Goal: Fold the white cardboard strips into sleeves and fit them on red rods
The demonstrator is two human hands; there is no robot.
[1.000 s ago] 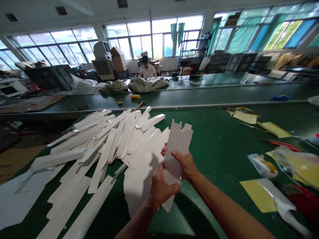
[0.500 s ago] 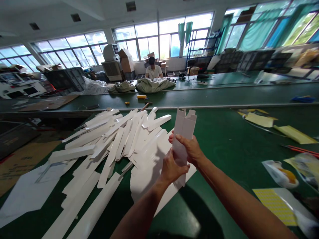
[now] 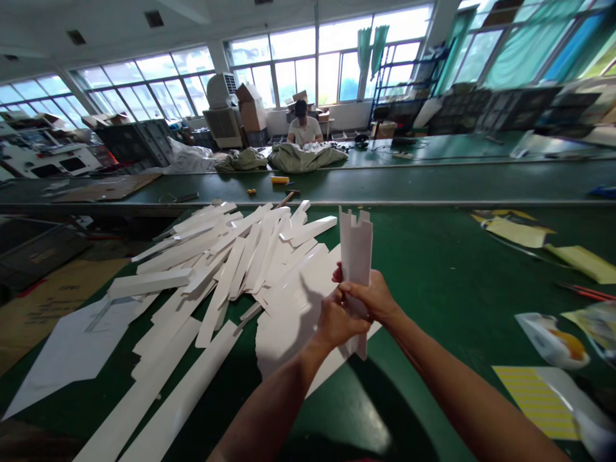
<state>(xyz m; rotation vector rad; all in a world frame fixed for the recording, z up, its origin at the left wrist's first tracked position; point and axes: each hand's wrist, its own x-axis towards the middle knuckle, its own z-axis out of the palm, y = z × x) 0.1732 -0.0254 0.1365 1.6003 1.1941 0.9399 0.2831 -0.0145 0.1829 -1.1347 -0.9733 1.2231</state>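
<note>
Upright between both hands is a white folded cardboard piece [image 3: 356,250], long and narrow, with notches cut into its top end. My left hand [image 3: 339,317] wraps round its lower part, the thumb lying across the front. Just above and to the right, my right hand [image 3: 373,296] is closed on the same piece, its thumb pressed on the near face. Some fingertips are hidden behind the cardboard. Below the hands lies a stack of flat white sheets [image 3: 282,333]. To the left spreads a loose heap of long white folded strips [image 3: 219,282].
Yellow-striped paper [image 3: 534,398], a clear plastic wrapper [image 3: 548,337] and yellow strips [image 3: 584,262] lie on the right of the green table [image 3: 433,269]. A yellow roll [image 3: 280,180] is on the belt beyond. Another person [image 3: 305,128] sits behind a grey-green sack [image 3: 308,158].
The folded piece has turned in my hands: two faces showed side by side before, now it looks narrower. My view has shifted slightly left. Both hands keep their hold.
</note>
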